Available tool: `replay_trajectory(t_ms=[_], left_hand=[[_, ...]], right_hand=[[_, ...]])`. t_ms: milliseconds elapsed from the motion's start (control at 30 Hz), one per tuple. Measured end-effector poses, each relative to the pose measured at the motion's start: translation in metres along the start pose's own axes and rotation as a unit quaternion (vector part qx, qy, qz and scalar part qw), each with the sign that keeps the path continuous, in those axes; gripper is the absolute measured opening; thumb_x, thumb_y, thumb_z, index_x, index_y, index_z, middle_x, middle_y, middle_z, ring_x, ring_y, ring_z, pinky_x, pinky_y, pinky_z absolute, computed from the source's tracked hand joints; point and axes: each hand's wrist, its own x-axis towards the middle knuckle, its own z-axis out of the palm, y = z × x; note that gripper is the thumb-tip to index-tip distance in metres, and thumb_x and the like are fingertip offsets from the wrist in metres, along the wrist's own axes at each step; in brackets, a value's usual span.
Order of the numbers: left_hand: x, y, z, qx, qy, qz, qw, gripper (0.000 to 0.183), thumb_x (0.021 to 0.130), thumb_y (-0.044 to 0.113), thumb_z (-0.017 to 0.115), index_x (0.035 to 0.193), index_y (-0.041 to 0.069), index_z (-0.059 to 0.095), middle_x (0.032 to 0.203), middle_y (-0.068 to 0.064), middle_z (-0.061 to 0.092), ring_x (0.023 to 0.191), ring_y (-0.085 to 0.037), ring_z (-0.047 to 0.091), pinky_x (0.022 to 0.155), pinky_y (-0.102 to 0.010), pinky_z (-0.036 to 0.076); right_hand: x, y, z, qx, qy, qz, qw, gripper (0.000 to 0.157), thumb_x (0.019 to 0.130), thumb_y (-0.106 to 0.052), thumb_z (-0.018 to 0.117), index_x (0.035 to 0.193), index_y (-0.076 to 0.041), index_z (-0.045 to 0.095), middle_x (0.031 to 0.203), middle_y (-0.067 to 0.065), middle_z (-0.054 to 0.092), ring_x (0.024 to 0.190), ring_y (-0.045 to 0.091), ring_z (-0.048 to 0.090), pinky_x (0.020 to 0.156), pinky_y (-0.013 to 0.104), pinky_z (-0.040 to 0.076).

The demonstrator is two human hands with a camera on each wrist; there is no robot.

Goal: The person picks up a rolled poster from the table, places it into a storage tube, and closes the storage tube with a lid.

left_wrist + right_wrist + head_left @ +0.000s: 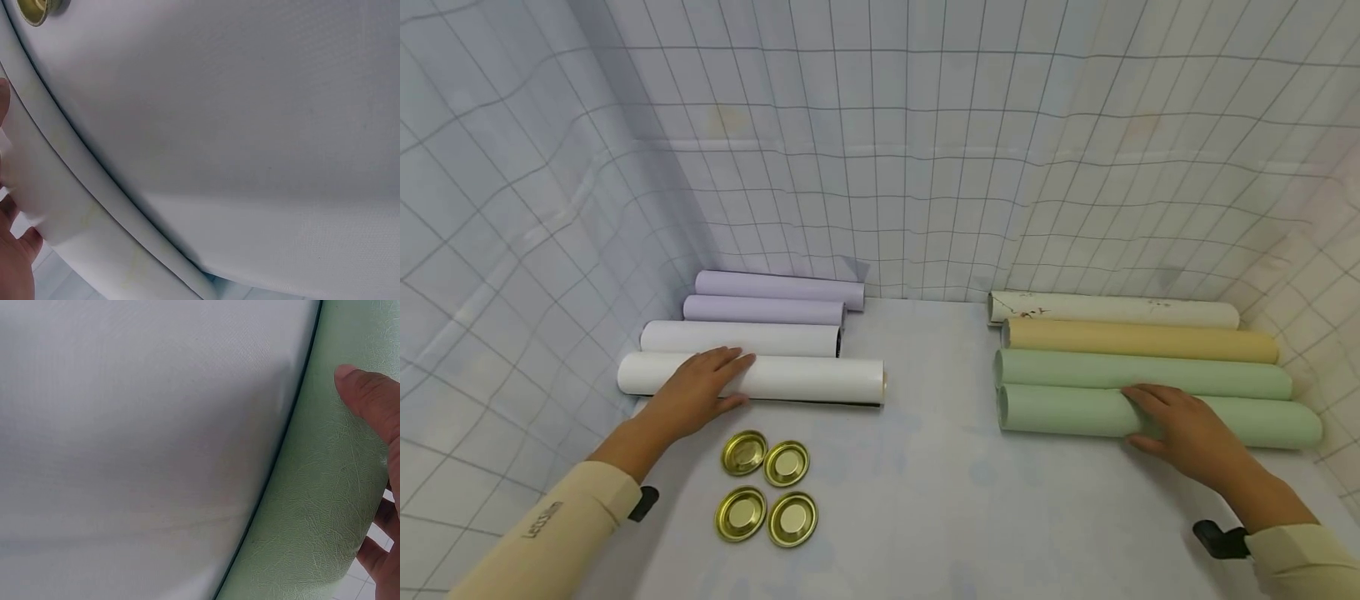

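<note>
My left hand (697,392) lies across the front white roll (812,379), its thumb by the near side and its fingers over the top toward the far side. In the left wrist view, fingertips of that hand (17,262) show at the roll's edge. On the other side, my right hand (1183,429) spans the front light green roll (1067,410). Its thumb (365,394) presses the textured green surface in the right wrist view, while other fingers reach round the far side. Several shiny gold dishes (787,462) lie in front of the white roll.
Behind the front white roll lie another white roll (737,338) and two lilac rolls (782,287). A second green roll (1150,373), a yellow roll (1142,340) and a patterned cream roll (1120,311) are stacked back at the right. Grid-patterned sheeting (925,125) encloses the white surface (925,500).
</note>
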Motion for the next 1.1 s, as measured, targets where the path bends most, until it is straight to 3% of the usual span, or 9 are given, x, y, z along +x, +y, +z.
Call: replay_trajectory(t_ms=[400,733,1100], left_hand=[[-0.001,0.0,0.008,0.008,0.013,0.006,0.9999,0.076,0.077,0.024,0.087,0.14,0.001,0.051,0.135,-0.026,0.052,0.125,-0.047,0.047,0.104,-0.062,0.036],[0.0,0.002,0.01,0.017,0.015,-0.01,0.9997,0.07,0.077,0.013,0.086,0.137,0.002,0.053,0.135,-0.024,0.053,0.124,-0.045,0.048,0.101,-0.063,0.039],[0.0,0.001,0.013,0.023,0.029,0.002,0.9993,0.066,0.077,0.012,0.086,0.134,0.002,0.055,0.132,-0.023,0.056,0.122,-0.045,0.05,0.1,-0.062,0.04]], right_hand=[[-0.002,0.001,0.003,-0.001,0.006,-0.003,1.0,0.075,0.065,-0.021,0.092,0.128,-0.001,0.057,0.12,0.021,0.06,0.107,0.045,0.056,0.084,0.062,0.045],[-0.004,0.001,0.004,-0.008,0.002,-0.002,1.0,0.076,0.066,-0.023,0.092,0.13,-0.001,0.057,0.121,0.022,0.059,0.108,0.046,0.055,0.082,0.064,0.045],[-0.005,0.004,0.004,-0.037,-0.02,0.003,0.999,0.08,0.065,-0.028,0.092,0.133,-0.005,0.056,0.123,0.018,0.06,0.111,0.041,0.052,0.083,0.064,0.043]])
